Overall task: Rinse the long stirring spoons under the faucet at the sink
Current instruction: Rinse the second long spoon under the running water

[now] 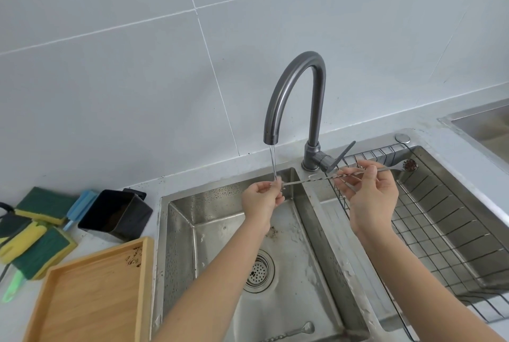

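Observation:
A long twisted metal stirring spoon (308, 179) lies level across the sink divider, its bowl at the right end caked with brown residue. My left hand (262, 199) pinches its left end under the thin water stream from the grey faucet (292, 93). My right hand (370, 193) grips the shaft near the bowl end, and a second thin shaft seems to sit in that hand too. Another stirring spoon (292, 333) lies on the floor of the left basin (220, 220) near the front edge.
A wire rack (440, 226) fills the right basin. The round drain (259, 271) sits mid-basin with brown specks nearby. On the counter at left are a wooden tray (91, 297), a tipped black container (115, 215) and several green-yellow sponges (38, 248).

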